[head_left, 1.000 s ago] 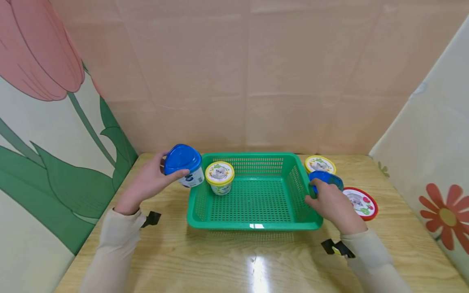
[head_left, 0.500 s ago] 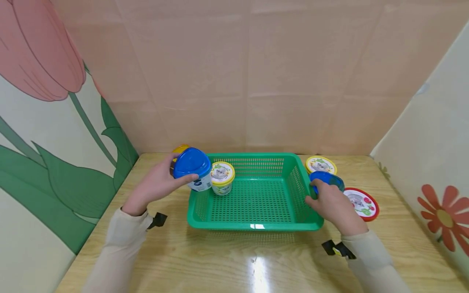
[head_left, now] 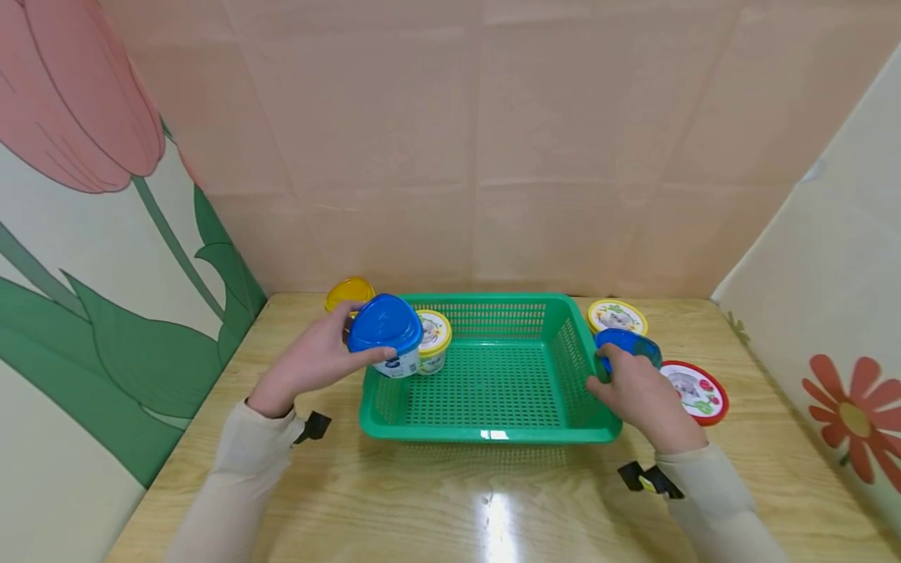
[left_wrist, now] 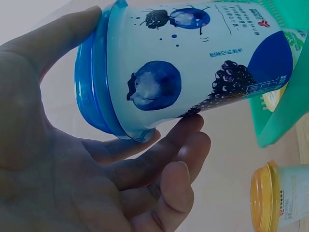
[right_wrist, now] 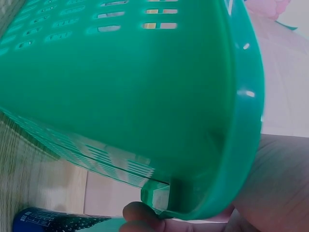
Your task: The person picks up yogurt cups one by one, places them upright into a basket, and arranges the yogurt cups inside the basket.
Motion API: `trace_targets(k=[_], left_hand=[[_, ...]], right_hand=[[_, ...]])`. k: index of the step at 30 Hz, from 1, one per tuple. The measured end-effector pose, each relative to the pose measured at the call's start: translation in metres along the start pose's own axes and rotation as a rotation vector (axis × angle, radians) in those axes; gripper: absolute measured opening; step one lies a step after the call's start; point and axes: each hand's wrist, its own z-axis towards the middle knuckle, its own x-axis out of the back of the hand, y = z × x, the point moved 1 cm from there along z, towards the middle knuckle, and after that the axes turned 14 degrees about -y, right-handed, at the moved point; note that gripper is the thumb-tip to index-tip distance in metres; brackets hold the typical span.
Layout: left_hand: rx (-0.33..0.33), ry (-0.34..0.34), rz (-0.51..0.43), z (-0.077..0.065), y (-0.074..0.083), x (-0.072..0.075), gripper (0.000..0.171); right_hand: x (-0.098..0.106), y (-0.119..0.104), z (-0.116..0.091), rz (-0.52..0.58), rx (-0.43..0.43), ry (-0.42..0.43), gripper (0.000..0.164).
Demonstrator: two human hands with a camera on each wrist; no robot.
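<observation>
My left hand (head_left: 317, 352) grips a blue-lidded cup (left_wrist: 193, 63) round its lid, thumb on one side and fingers on the other. Blueberries and blackberries are printed on its white side. In the head view the cup is over the left rim of the green plastic basket (head_left: 486, 435). Behind it, inside the basket, stands a yellow-lidded cup (head_left: 436, 328), now partly covered. My right hand (head_left: 637, 395) holds the basket's right rim, its fingertips (right_wrist: 140, 215) curled under the rim outside. Just beyond those fingers stands another blue-lidded cup (head_left: 644, 348), partly hidden by the hand.
Right of the basket stand a second yellow-lidded cup (head_left: 616, 316) and a red-lidded one (head_left: 697, 395). An orange-lidded cup (head_left: 349, 291) stands behind my left hand. Everything rests on a wooden table (head_left: 436, 500) with covered walls at the back and both sides.
My left hand has carried its blue-lidded cup rightward and slightly nearer, over the basket's left side. The orange lid has come into view behind it. My right hand and the basket stay put.
</observation>
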Motion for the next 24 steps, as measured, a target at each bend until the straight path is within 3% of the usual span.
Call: trace_targets(k=[24], left_hand=[[-0.011, -0.083, 0.083, 0.009, 0.005, -0.017, 0.096]], right_hand=[[-0.002, 0.0, 0.0, -0.006, 0.013, 0.022, 0.06]])
